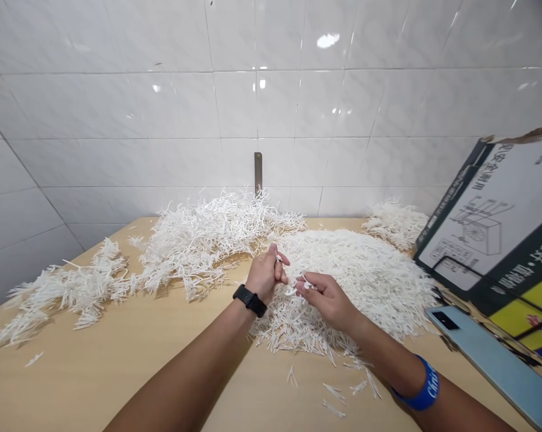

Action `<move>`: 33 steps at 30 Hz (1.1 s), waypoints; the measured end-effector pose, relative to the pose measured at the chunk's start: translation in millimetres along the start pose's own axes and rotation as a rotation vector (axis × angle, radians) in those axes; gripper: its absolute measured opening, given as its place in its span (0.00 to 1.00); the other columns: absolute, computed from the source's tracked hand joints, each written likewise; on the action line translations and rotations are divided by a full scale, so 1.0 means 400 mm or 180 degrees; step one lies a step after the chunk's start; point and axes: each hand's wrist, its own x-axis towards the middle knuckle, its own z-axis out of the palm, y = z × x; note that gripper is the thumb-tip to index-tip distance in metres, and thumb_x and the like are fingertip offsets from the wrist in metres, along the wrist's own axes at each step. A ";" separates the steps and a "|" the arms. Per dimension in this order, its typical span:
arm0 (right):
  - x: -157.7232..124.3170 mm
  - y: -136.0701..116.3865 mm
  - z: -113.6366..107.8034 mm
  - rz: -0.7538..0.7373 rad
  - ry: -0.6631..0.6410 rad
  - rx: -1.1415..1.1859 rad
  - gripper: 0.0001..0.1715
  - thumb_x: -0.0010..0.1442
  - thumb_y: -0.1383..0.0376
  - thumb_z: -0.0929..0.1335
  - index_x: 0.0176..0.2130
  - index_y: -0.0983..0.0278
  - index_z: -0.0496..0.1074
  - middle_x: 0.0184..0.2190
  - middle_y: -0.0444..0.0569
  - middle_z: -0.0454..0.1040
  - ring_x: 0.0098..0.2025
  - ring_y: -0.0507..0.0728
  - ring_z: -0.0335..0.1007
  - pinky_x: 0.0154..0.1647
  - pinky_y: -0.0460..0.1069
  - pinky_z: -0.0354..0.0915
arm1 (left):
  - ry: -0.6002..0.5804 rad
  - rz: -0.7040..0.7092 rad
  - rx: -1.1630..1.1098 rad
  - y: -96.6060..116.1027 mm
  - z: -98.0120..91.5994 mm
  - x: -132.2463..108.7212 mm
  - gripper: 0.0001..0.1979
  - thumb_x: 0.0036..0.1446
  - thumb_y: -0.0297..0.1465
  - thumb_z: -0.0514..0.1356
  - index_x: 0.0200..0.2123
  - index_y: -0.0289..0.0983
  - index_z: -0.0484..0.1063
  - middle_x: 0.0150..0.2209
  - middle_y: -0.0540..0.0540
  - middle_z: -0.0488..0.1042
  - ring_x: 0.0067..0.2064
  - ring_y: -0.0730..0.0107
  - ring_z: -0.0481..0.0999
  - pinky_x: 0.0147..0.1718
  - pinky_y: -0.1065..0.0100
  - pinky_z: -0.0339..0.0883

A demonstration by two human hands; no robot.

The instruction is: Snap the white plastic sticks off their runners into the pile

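Note:
My left hand point(264, 275), with a black band on its wrist, is closed, and a bit of white branched piece shows at its fingertips. Close by on the right, my right hand point(328, 301) pinches a small white branched piece point(291, 292) between thumb and fingers. Both hands are over the near left part of a wide heap of short white pieces point(361, 270). Behind the left hand lies a looser pile of longer, twig-like white pieces point(207, 234). What the pieces are made of I cannot tell.
More white pieces point(72, 288) spread over the table point(171, 360) at left, and a small pile point(397, 222) lies at the back right. A printed box point(491, 222), a light blue phone point(491, 366) and eyeglasses point(509, 342) are at right. A metal strip point(258, 171) stands against the tiled wall point(171, 108).

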 end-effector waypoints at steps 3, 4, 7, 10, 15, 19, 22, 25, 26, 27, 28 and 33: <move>0.007 0.018 -0.006 0.0097 0.0200 0.0049 0.23 0.60 0.47 0.64 0.27 0.63 0.64 0.21 0.40 0.54 0.22 0.49 0.47 0.22 0.46 0.48 | -0.0108 0.0016 0.0009 0.016 -0.017 0.004 0.21 0.55 0.46 0.58 0.27 0.33 0.73 0.14 0.52 0.67 0.19 0.74 0.71 0.24 0.72 0.67; 0.012 0.025 -0.009 0.0151 0.0300 0.0095 0.24 0.59 0.47 0.64 0.27 0.63 0.63 0.21 0.39 0.54 0.22 0.49 0.47 0.22 0.46 0.49 | -0.0214 0.0023 0.0057 0.018 -0.020 0.004 0.18 0.55 0.44 0.60 0.32 0.33 0.74 0.20 0.48 0.74 0.23 0.73 0.75 0.28 0.70 0.69; 0.020 0.038 -0.017 0.0276 0.0593 0.0238 0.23 0.58 0.46 0.65 0.27 0.63 0.64 0.20 0.39 0.55 0.22 0.50 0.49 0.22 0.46 0.52 | -0.0480 0.0055 0.0185 0.016 -0.019 0.004 0.11 0.55 0.33 0.61 0.40 0.35 0.73 0.37 0.41 0.79 0.34 0.69 0.78 0.37 0.65 0.71; 0.019 0.033 -0.016 0.0193 0.0656 0.0402 0.20 0.58 0.48 0.66 0.35 0.63 0.69 0.20 0.38 0.55 0.22 0.50 0.50 0.23 0.46 0.54 | -0.0560 0.0178 0.0413 0.001 -0.015 0.007 0.08 0.55 0.25 0.57 0.37 0.35 0.75 0.40 0.41 0.78 0.38 0.69 0.78 0.41 0.64 0.69; 0.007 0.012 -0.004 -0.0122 0.0700 0.0446 0.17 0.60 0.54 0.66 0.43 0.62 0.71 0.27 0.45 0.67 0.30 0.53 0.62 0.34 0.49 0.64 | -0.0325 0.0836 0.1088 -0.026 -0.034 0.026 0.11 0.54 0.23 0.53 0.33 0.35 0.76 0.37 0.43 0.78 0.40 0.66 0.77 0.42 0.66 0.68; 0.003 -0.007 0.001 -0.0165 0.0802 0.0866 0.15 0.60 0.56 0.67 0.44 0.61 0.73 0.42 0.51 0.72 0.39 0.56 0.69 0.41 0.52 0.69 | -0.0049 0.1237 0.1608 -0.044 -0.068 0.045 0.12 0.56 0.25 0.52 0.36 0.36 0.75 0.35 0.43 0.79 0.39 0.65 0.76 0.43 0.65 0.67; 0.007 -0.034 -0.004 0.0007 0.1044 0.1533 0.14 0.58 0.57 0.68 0.41 0.62 0.74 0.42 0.52 0.74 0.40 0.56 0.71 0.39 0.51 0.72 | 0.0022 0.1237 0.1643 -0.056 -0.087 0.057 0.12 0.58 0.28 0.51 0.39 0.36 0.74 0.36 0.42 0.79 0.39 0.65 0.76 0.41 0.64 0.68; 0.022 -0.074 -0.016 0.0248 0.1223 0.1862 0.12 0.54 0.60 0.70 0.38 0.63 0.76 0.39 0.52 0.75 0.38 0.55 0.73 0.36 0.48 0.74 | 0.0019 0.1235 0.1693 -0.069 -0.095 0.064 0.12 0.58 0.29 0.51 0.39 0.36 0.74 0.36 0.42 0.79 0.37 0.65 0.76 0.39 0.65 0.68; 0.028 -0.089 -0.021 0.0310 0.1251 0.1899 0.11 0.53 0.62 0.71 0.37 0.63 0.76 0.38 0.51 0.75 0.38 0.55 0.73 0.36 0.47 0.74 | 0.0021 0.1232 0.1716 -0.073 -0.096 0.066 0.12 0.58 0.30 0.51 0.39 0.36 0.74 0.36 0.42 0.79 0.37 0.65 0.76 0.39 0.65 0.67; 0.032 -0.105 -0.028 0.0353 0.1308 0.1930 0.10 0.51 0.63 0.72 0.36 0.63 0.77 0.38 0.51 0.75 0.38 0.54 0.73 0.36 0.45 0.75 | 0.0029 0.1225 0.1735 -0.077 -0.097 0.067 0.12 0.58 0.30 0.51 0.39 0.36 0.74 0.36 0.42 0.79 0.36 0.66 0.76 0.38 0.66 0.67; 0.032 -0.123 -0.036 0.0380 0.1392 0.1967 0.10 0.49 0.65 0.73 0.35 0.63 0.77 0.37 0.50 0.75 0.38 0.54 0.74 0.35 0.44 0.75 | 0.0042 0.1213 0.1747 -0.081 -0.098 0.069 0.12 0.59 0.30 0.51 0.39 0.36 0.74 0.35 0.42 0.79 0.34 0.67 0.75 0.37 0.66 0.67; -0.044 -0.231 -0.084 0.0321 0.1510 0.1817 0.17 0.40 0.64 0.78 0.33 0.62 0.77 0.35 0.50 0.74 0.35 0.53 0.74 0.27 0.41 0.74 | 0.0191 0.1125 0.1801 -0.096 -0.103 0.076 0.16 0.60 0.30 0.47 0.42 0.35 0.72 0.29 0.45 0.78 0.28 0.70 0.73 0.30 0.69 0.65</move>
